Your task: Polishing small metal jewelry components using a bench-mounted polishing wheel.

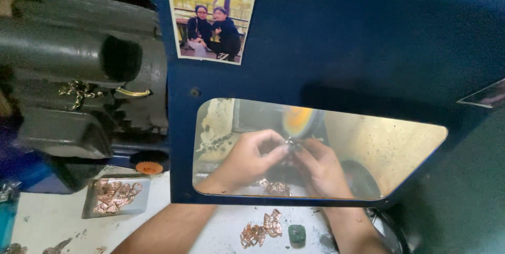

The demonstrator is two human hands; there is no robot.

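left hand [247,158] and right hand [321,167] pinching a tiny metal piece [290,142] together | polishing wheel [298,121] blurring behind the window [400,143] | blue guard [342,48] hiding the wrists

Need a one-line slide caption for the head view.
Behind a blue guard window, left hand and right hand hold a small metal piece near a spinning wheel.

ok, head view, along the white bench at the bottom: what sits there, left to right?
Grey tray of copper-coloured pieces → left forearm → loose pile of copper-coloured pieces → small green block → right forearm.
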